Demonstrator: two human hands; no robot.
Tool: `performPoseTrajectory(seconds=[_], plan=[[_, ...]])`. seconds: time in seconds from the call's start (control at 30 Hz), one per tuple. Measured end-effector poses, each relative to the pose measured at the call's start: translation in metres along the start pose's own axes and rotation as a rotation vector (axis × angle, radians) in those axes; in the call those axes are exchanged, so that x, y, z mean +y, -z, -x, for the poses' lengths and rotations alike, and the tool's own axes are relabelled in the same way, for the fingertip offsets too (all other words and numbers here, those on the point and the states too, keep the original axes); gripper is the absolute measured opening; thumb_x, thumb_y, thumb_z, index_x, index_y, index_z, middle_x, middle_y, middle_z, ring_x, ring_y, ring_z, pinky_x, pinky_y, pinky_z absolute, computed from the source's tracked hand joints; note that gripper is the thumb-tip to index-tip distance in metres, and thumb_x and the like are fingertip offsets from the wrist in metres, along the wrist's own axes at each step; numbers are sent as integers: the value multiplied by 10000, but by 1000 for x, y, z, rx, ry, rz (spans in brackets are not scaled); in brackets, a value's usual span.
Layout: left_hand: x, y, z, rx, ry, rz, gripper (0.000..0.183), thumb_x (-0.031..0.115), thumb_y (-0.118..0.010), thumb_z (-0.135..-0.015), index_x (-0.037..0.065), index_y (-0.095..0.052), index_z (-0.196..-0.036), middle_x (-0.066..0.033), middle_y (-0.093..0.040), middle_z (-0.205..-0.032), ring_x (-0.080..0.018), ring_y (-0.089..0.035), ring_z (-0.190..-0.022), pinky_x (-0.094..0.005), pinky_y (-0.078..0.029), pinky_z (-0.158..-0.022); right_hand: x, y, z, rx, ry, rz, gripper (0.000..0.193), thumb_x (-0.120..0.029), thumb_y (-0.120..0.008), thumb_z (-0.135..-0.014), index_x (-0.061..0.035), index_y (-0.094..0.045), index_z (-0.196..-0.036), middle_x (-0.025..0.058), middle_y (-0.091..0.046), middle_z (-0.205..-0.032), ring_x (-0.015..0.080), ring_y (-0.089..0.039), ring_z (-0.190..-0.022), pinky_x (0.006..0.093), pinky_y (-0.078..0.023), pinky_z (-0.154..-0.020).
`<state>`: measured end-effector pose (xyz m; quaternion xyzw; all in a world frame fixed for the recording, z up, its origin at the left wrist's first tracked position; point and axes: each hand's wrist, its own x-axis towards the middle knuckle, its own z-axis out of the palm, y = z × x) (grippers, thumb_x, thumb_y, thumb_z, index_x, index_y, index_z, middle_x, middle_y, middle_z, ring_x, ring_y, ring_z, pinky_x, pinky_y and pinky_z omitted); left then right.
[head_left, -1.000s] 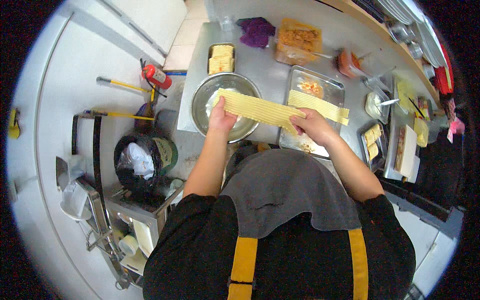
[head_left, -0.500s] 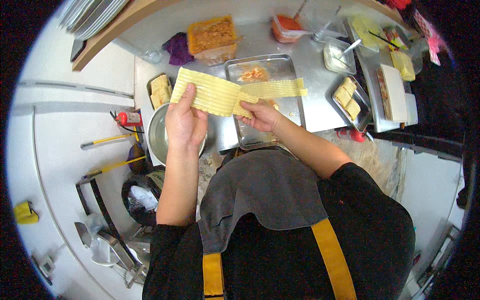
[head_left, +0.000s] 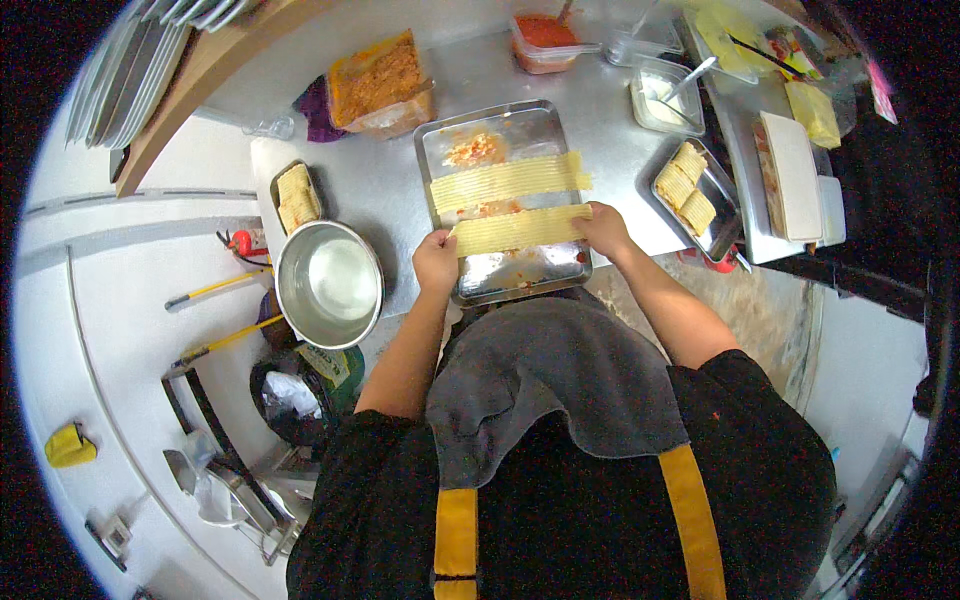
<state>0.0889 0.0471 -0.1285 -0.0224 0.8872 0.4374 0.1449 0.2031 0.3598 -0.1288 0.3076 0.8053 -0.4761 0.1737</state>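
Observation:
A ridged yellow lasagna sheet [head_left: 520, 230] stretches between my hands, low over the metal tray [head_left: 515, 285]. My left hand [head_left: 437, 262] pinches its left end, and my right hand [head_left: 605, 230] grips the right end. Just beyond it another strip of pasta [head_left: 510, 180] lies across the same tray, its right end reaching the tray's edge. A smear of red and white crumbs [head_left: 475, 150] covers the tray's far part. Whether the held sheet touches the tray I cannot tell.
Left of the tray stand a steel pot [head_left: 330, 283] and a small pan of filled pasta pieces [head_left: 297, 198]. Minced filling [head_left: 380, 85], red sauce [head_left: 545, 38] and white cream [head_left: 665, 100] sit in tubs behind. Another pan [head_left: 718, 230] with filled pasta is at right.
The lasagna sheet, held up and folded at the left before, has moved right and down and is now stretched flat over the tray's near part. My hands have spread apart.

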Motion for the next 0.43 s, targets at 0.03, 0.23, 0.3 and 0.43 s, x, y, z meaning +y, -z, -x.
performPoseTrajectory(seconds=[0.03, 0.23, 0.3, 0.43], plan=[[1, -2, 4, 53, -60, -31, 207, 158, -700, -896, -3, -741, -1020, -167, -759, -908, -288, -726, -796, -386, -560, -764, 5, 4, 1, 115, 103, 31, 272, -235, -669, -930, 1, -668, -1065, 210, -729, -886, 289, -727, -786, 376, -576, -689], [-40, 31, 31, 228, 190, 150, 323, 311, -680, -910, 34, -706, -1075, -150, -714, -899, -288, -673, -778, -406, -535, -718, 6, 17, 16, 480, 419, 183, 441, -168, -724, -872, 17, -612, -1257, 203, -638, -1198, 319, -636, -999, 422, -519, -901], [-69, 47, 58, 171, 571, 563, 444, 444, -669, -934, 95, -652, -1208, -134, -715, -977, -286, -665, -818, -411, -533, -738, 11, 24, 26, 399, 475, 206, 425, -128, -724, -863, 12, -615, -1249, 194, -645, -1154, 289, -633, -970, 389, -526, -853], [-115, 80, 97, 200, 557, 1233, 852, 616, -628, -938, 157, -282, -1567, -214, -642, -1158, -301, -662, -869, -425, -547, -770, 6, 12, 5, 195, 424, 243, 422, -102, -737, -845, -9, -628, -1241, 172, -659, -1136, 276, -640, -951, 368, -538, -833]])
